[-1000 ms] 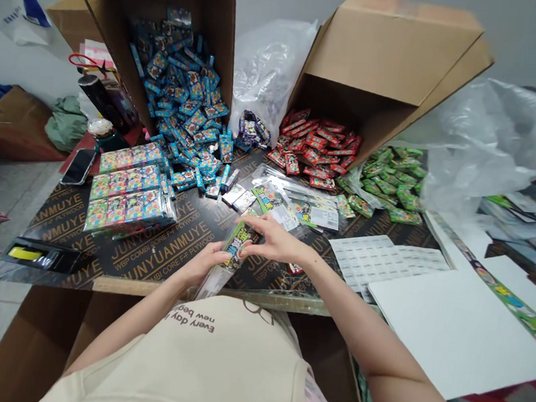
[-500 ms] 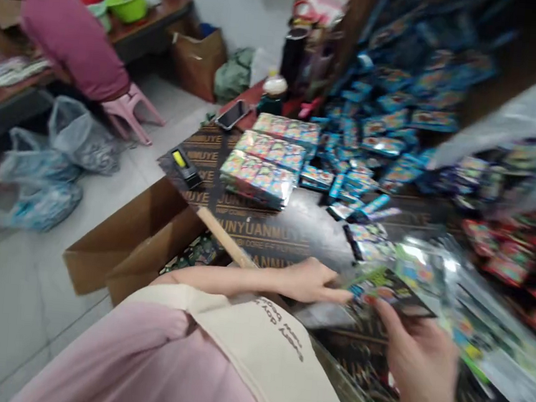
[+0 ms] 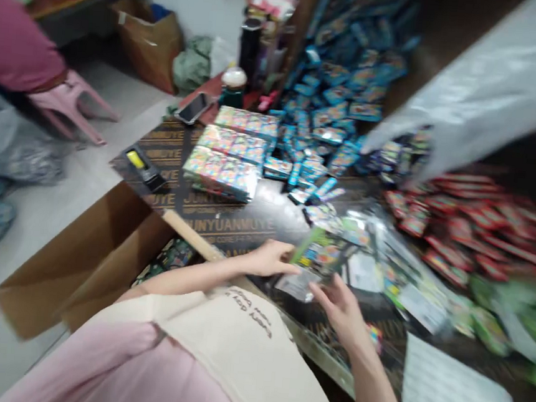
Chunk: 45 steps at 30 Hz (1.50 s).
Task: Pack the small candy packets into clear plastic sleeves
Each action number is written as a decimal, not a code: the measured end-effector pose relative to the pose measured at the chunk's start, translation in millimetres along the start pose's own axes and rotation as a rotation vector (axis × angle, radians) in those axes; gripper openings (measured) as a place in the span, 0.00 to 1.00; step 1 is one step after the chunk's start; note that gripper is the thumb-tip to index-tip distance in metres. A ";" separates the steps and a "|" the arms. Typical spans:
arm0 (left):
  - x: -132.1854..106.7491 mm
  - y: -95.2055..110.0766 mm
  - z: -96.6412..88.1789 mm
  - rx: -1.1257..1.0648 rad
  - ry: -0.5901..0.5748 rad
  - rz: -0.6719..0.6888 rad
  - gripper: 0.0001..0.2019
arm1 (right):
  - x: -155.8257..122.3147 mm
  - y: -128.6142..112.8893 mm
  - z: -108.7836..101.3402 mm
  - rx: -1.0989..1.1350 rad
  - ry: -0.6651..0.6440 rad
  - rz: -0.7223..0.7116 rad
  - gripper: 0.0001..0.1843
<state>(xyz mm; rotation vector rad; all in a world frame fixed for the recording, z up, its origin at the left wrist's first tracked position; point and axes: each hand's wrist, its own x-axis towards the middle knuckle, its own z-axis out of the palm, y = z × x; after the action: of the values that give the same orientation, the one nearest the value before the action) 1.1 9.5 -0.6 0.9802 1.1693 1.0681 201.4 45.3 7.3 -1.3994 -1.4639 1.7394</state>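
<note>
A green and black printed plastic packet (image 3: 320, 249) with a clear lower part is held just above the table in front of me. My left hand (image 3: 270, 259) pinches its left edge between thumb and fingers. At its lower right edge is my right hand (image 3: 344, 308), thumb and fingers bent around the clear plastic; blur hides the exact grip. Beyond the packet lie small blue-and-white boxes (image 3: 320, 215). More clear printed bags (image 3: 399, 278) are spread to the right of it.
Wrapped blocks of colourful small boxes (image 3: 224, 160) stand left, near a black-and-yellow tool (image 3: 144, 168) and a phone (image 3: 194, 108). Blue packets (image 3: 338, 94) and red packets (image 3: 472, 225) are heaped behind. An open carton (image 3: 55, 270) sits below the table's left edge. A person sits on a pink stool (image 3: 73, 99).
The view has swung to the right. The packet has turned in my hands, its printed side now more upright, and my right hand has shifted from its printed part to its lower edge.
</note>
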 end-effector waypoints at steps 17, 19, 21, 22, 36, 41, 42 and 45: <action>11.2 36.7 45.1 -0.662 0.252 -0.197 0.14 | -3.1 -36.0 31.8 0.412 0.453 -0.224 0.13; 12.4 42.7 42.0 -0.592 0.169 -0.198 0.13 | -4.5 -40.0 24.2 0.490 0.341 -0.194 0.09; 14.5 50.8 38.2 -0.487 0.124 -0.186 0.10 | -5.9 -42.9 18.9 0.550 0.259 -0.163 0.06; 15.3 55.2 35.8 -0.426 0.124 -0.168 0.08 | -6.5 -43.7 17.3 0.553 0.240 -0.163 0.05; 3.8 80.9 11.7 0.280 0.019 0.163 0.08 | -27.6 -47.9 6.3 0.105 0.330 -0.411 0.06; 1.9 83.6 9.4 0.480 -0.036 0.349 0.04 | -26.4 -52.3 5.7 0.089 0.268 -0.417 0.07; -0.1 82.6 8.3 0.541 -0.045 0.431 0.03 | -26.9 -50.8 4.7 0.066 0.258 -0.432 0.06; -4.4 75.7 3.3 0.705 -0.053 0.679 0.03 | -29.8 -40.6 0.6 -0.032 0.224 -0.532 0.06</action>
<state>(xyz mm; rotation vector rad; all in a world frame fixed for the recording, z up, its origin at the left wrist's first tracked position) -5.3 21.7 74.1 2.0473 1.2207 1.1439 201.8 33.1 56.1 -1.0480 -1.5613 1.1941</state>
